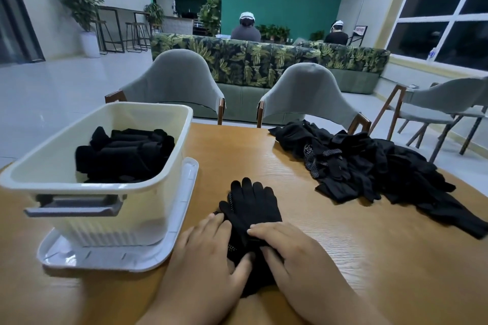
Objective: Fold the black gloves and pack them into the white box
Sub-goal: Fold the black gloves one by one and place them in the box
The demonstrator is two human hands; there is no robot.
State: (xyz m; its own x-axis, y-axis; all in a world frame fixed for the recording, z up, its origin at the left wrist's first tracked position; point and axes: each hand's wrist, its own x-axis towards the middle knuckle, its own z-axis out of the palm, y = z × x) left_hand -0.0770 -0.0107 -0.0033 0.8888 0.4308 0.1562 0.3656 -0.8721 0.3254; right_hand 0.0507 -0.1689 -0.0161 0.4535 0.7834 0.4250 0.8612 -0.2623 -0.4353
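Black fabric gloves [250, 208], stacked as a pair, lie on the tan wood-grain counter [343, 245] in front of the person, pinned under both hands.

The left hand [208, 253] and right hand [287, 248] lie flat on the cuff end, fingers nearly straight and thumbs pressing the cloth, while the glove fingers point away, not yet folded over. Just to the left stands the white plastic box [158, 208] on its white lid [118, 258], already holding a layer of folded black gloves [124, 153] across its bottom. At the far right of the counter sprawls a loose heap of unfolded black gloves [369, 166], well apart from the box. I'd judge the job somewhere mid-way: several pairs packed, one in hand, and a good many left.
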